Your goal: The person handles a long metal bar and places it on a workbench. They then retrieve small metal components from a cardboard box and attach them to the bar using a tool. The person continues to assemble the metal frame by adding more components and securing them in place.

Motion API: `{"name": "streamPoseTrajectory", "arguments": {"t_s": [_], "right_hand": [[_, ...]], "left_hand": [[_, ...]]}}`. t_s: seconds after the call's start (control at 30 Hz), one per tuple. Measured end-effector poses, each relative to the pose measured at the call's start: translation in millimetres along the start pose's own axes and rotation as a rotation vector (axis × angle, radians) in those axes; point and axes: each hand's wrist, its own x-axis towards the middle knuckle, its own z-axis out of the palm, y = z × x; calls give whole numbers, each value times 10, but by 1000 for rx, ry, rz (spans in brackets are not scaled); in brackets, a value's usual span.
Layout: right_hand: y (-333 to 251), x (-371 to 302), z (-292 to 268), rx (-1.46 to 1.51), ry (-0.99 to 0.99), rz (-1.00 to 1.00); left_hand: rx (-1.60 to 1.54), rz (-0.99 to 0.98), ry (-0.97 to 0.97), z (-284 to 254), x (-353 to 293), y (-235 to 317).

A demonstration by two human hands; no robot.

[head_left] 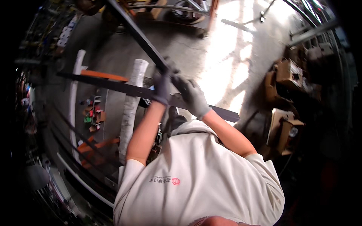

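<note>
A long dark metal bar point(137, 34) slants from the upper left down to my hands. My gloved left hand point(162, 87) is closed around its lower part, slightly blurred. Close beside it, my right hand point(194, 96) in a grey glove has its fingers curled at the bar's near end; its fingertips are partly hidden. A second dark bar point(132, 89) crosses beneath both hands, from the left to a squared end at the right. That lower bar lies over two white-wrapped rails point(129, 116) on the left.
An orange frame point(105, 75) joins the rails. Several dark bars point(75, 147) lie at the lower left. Cardboard boxes point(289, 73) are piled on the right, with another open box point(288, 132) nearer. A cart with an orange edge point(211, 19) stands ahead on the sunlit concrete floor point(222, 64).
</note>
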Motion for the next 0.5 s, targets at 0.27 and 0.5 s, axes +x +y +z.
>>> {"name": "streamPoseTrajectory", "arguments": {"t_s": [0.27,0.5], "right_hand": [[112,54,-983,-651,496,-78],[757,-809,-1128,-1110,-85,111]], "left_hand": [[1070,252,-547,-1046,968,366],[1380,56,-1155,-1822,884,-222]]}}
